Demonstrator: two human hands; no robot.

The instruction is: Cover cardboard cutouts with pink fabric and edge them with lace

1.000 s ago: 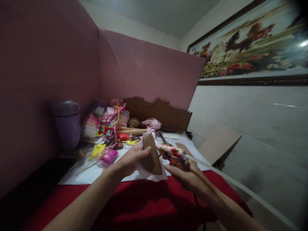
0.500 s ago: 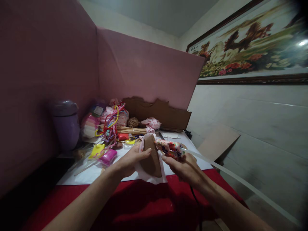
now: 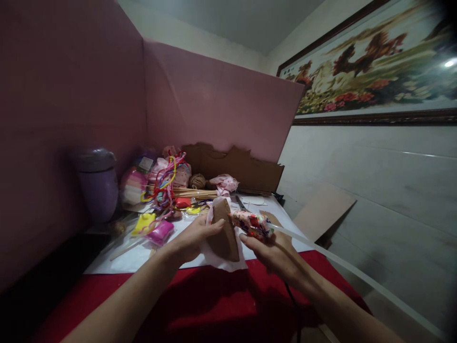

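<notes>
My left hand (image 3: 200,234) is closed around the left edge of a brown cardboard piece (image 3: 225,236), thumb on its face. White fabric (image 3: 217,264) lies behind the cardboard and sticks out around its edges. In my right hand (image 3: 273,250) is a glue gun (image 3: 253,224) with a colourful flowered body. A long translucent glue stick (image 3: 342,262) runs out of its back to the lower right, and a black cord (image 3: 293,302) hangs beneath. The gun's nozzle points left, close to the cardboard's upper right edge; whether it touches I cannot tell.
Behind my hands lie a bundle of thin sticks (image 3: 194,192), a ball of twine (image 3: 197,181), coloured pipe cleaners (image 3: 167,178) and yellow (image 3: 143,224) and magenta packets (image 3: 160,232). A purple lidded container (image 3: 98,190) stands left. Torn cardboard (image 3: 235,166) leans against the pink partition (image 3: 221,105).
My right hand and the glue gun have shifted slightly, uncovering a bit of scissors or blade and some cardboard behind. My left hand holds the cardboard nearly still.
</notes>
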